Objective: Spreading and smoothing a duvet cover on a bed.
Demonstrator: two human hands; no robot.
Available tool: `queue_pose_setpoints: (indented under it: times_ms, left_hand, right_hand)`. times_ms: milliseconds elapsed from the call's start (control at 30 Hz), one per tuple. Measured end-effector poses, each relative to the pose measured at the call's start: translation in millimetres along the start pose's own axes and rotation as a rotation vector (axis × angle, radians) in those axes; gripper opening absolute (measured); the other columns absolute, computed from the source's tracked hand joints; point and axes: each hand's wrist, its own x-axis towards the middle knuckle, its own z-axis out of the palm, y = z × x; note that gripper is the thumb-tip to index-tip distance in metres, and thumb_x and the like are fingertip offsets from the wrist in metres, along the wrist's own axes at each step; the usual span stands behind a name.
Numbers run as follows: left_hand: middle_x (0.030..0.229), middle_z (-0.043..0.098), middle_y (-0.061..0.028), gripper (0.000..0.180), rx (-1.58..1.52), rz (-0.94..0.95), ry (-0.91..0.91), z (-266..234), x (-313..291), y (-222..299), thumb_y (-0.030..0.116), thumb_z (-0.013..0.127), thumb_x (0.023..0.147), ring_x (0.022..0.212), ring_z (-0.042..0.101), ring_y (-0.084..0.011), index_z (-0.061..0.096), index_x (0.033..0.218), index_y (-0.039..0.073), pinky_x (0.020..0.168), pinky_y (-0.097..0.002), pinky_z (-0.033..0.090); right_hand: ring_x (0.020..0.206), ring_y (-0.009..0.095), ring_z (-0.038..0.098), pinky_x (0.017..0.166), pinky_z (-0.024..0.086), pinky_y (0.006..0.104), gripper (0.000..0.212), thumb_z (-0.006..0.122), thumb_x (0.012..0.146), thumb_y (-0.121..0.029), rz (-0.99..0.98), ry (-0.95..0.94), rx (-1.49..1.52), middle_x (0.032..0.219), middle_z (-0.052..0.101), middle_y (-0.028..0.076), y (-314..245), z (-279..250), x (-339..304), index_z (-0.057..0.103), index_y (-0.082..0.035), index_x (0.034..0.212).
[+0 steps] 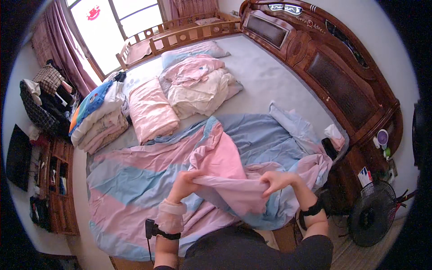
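While the left hand (pixel 183 183) and right hand (pixel 279 180) each pinched, fingers nearly closed, an edge of the pink-and-blue patterned fabric cover (pixel 220 159), spread over the near half of a pale grey sheeted mattress (pixel 265 81), its loose folds seemed liable to twist if tugged unevenly. Past it sat a folded pink quilt (pixel 153 108) and rumpled cream bedding (pixel 198 99); beyond, a carved dark-brown wooden headboard (pixel 310 56) and a bright window (pixel 99 38).

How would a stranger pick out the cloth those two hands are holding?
Find the bed with the dark-brown carved wooden headboard. Across its near half sprawls a large, rumpled pink-and-blue cloth, part of it held up by the left hand and right hand. Unlike the folded pale-pink bedding beyond, it lies spread out.
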Motion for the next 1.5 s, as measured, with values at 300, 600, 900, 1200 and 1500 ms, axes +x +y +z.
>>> queue_pose_setpoints:
  times_ms: [300,600,900,1200,1500]
  left_hand:
    - [0.068,0.062,-0.0053,0.024,-0.016,-0.099,0.162,-32.4,-16.4,-9.1,0.0,0.07,0.064,0.065,0.055,-0.0061,0.066,0.088,0.002,0.058,-0.026,0.045]
    - [0.071,0.062,0.0014,0.012,-0.062,-0.165,0.539,-83.6,-62.9,-51.1,0.0,0.064,0.071,0.068,0.054,-0.0067,0.066,0.083,0.001,0.059,-0.0247,0.043]
    - [0.142,0.038,-0.0174,0.086,0.211,-0.262,-0.08,-33.2,-81.9,-107.9,0.02,0.084,0.064,0.13,0.038,-0.0259,0.039,0.137,0.005,0.108,-0.0362,0.031]
    - [0.102,0.068,-0.0077,0.045,-0.14,-0.049,0.145,38.5,32.4,-3.2,0.011,0.076,0.074,0.091,0.062,-0.0138,0.062,0.116,0.003,0.078,-0.0308,0.05]
    - [0.106,0.066,-0.0014,0.026,-0.997,-0.433,0.235,-2.3,-41.1,-31.2,0.003,0.061,0.087,0.095,0.06,-0.0134,0.063,0.112,0.001,0.086,-0.0275,0.048]
  right_hand:
    - [0.063,0.019,0.059,0.062,0.047,0.033,0.032,0.076,0.065,-0.022,0.196,0.425,-0.295,0.068,0.064,0.013,-5.2,-67.3,-78.4,0.067,-0.001,0.087]
    - [0.075,0.032,0.062,0.07,0.049,0.0384,0.013,0.064,0.07,-0.005,0.308,1.292,-0.686,0.074,0.062,0.014,-56.4,-82.1,-153.0,0.064,-0.003,0.083]
    - [0.077,0.029,0.064,0.07,0.051,0.0373,0.021,0.058,0.089,-0.02,-0.318,1.224,-0.352,0.082,0.063,0.017,-20.8,-52.6,57.4,0.065,-0.005,0.102]
    - [0.075,0.025,0.067,0.069,0.052,0.0375,0.021,0.063,0.085,-0.024,-0.533,0.728,-0.234,0.082,0.067,0.01,-78.6,-35.9,142.8,0.062,-0.006,0.095]
    - [0.087,0.03,0.066,0.078,0.051,0.041,0.033,0.07,0.077,-0.028,0.53,1.399,-0.11,0.093,0.069,0.016,228.3,-137.7,23.4,0.068,-0.005,0.1]
